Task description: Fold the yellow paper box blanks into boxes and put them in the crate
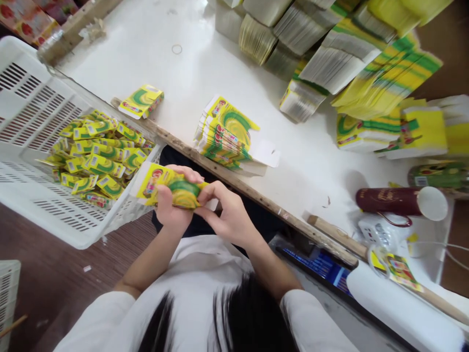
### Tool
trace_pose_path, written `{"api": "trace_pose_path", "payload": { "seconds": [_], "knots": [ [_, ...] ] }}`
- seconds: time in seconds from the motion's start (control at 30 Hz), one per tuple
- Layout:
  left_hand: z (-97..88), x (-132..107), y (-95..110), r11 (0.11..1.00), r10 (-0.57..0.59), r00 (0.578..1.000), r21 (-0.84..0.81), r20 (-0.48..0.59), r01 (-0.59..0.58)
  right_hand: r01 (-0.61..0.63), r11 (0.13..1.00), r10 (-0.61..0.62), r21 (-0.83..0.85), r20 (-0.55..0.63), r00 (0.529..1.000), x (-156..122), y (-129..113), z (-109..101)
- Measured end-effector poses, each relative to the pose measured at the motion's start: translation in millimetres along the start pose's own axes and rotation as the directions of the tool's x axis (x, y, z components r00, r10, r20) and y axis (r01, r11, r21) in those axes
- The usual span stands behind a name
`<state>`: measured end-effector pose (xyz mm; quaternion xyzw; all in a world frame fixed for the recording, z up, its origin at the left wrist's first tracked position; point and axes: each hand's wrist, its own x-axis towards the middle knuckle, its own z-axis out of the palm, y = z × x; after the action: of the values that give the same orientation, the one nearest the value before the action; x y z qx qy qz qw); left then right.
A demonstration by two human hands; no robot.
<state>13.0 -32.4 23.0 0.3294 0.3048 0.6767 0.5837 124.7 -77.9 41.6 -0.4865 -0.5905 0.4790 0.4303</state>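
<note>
Just off the table's wooden front edge, my left hand [171, 211] is closed around a yellow and green carton [151, 186]. My right hand [226, 210] pinches the carton's right end, where a white flap partly shows between the fingers. Beyond the hands, a stack of flattened cartons [230, 129] with the same print leans on the table. One formed carton [142, 101] lies farther left by the edge. Left of my hands stands a white plastic basket [86, 233] holding a heap of small yellow-green packets [104, 164].
Many bundled cartons [388, 73] are piled at the back right. A maroon mug [388, 201] lies on its side near a tape roll [377, 261] at the right. A rubber band [177, 49] rests on the white table [146, 54]. A wooden strip [256, 193] borders the table.
</note>
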Motion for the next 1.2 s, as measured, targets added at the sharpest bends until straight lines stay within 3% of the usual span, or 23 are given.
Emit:
{"api": "trace_pose_path", "payload": {
  "seconds": [0.13,0.23,0.4,0.47,0.57,0.63,0.7,0.77,0.8,0.87,0.9,0.97,1.03,1.1,1.13,1.17,1.2],
  "knots": [
    [5.8,6,0,0.999,0.035,0.995,0.014,-0.092,-0.033,0.011,0.965,-0.018,0.264,0.022,1.0,-3,6,15],
    [-1.1,3,-7,0.995,-0.019,0.994,0.095,-0.107,0.029,-0.034,0.972,0.045,0.232,-0.045,0.998,-4,14,18],
    [-23.4,-6,-19,0.963,-0.083,0.997,0.259,0.005,0.079,-0.059,0.966,0.127,0.252,-0.261,0.957,-6,27,12],
    [-31.6,-8,-19,0.937,-0.067,0.997,0.341,-0.047,0.079,-0.029,0.984,0.077,0.175,-0.271,0.96,-7,27,8],
    [-38.0,-8,-12,0.891,-0.01,0.995,0.45,-0.098,0.054,0.048,0.996,-0.065,-0.071,-0.259,0.964,-7,25,-2],
    [-37.6,-7,-1,0.836,0.035,0.999,0.549,-0.03,-0.013,0.076,0.961,-0.146,-0.267,-0.255,0.956,-7,24,-13],
    [-34.6,-5,13,0.73,0.162,0.983,0.659,0.091,-0.182,0.076,0.875,-0.199,-0.477,-0.213,0.956,-8,22,-27],
    [-30.8,-4,27,0.554,0.191,0.94,0.759,0.284,-0.342,0.104,0.758,-0.238,-0.644,-0.125,0.963,-10,20,-37],
    [-29.4,-4,32,0.465,0.109,0.919,0.798,0.379,-0.385,0.131,0.706,-0.255,-0.696,-0.077,0.964,-11,18,-40],
    [-28.4,-4,37,0.33,-0.205,0.858,0.859,0.47,-0.392,0.195,0.639,-0.294,-0.744,-0.002,0.956,-13,14,-42],
    [-29.1,-3,37,0.287,-0.363,0.81,0.882,0.46,-0.373,0.222,0.619,-0.31,-0.753,0.025,0.95,-14,11,-42],
    [-32.5,-2,34,0.25,-0.572,0.698,0.902,0.43,-0.351,0.254,0.592,-0.322,-0.765,0.064,0.944,-16,8,-40],
    [-37.2,-1,30,0.306,-0.663,0.584,0.881,0.469,-0.361,0.268,0.58,-0.3,-0.769,0.104,0.948,-18,6,-37],
    [-41.0,0,24,0.441,-0.668,0.49,0.828,0.561,-0.347,0.29,0.598,-0.256,-0.747,0.164,0.953,-20,4,-35],
    [-42.1,0,20,0.507,-0.654,0.47,0.804,0.593,-0.309,0.303,0.619,-0.239,-0.725,0.194,0.952,-21,3,-33],
    [-42.4,-1,17,0.56,-0.633,0.484,0.789,0.605,-0.254,0.307,0.644,-0.231,-0.701,0.205,0.951,-21,3,-32],
    [-41.9,-1,15,0.592,-0.606,0.53,0.781,0.594,-0.199,0.298,0.668,-0.237,-0.682,0.185,0.954,-21,3,-31]
  ]
}}
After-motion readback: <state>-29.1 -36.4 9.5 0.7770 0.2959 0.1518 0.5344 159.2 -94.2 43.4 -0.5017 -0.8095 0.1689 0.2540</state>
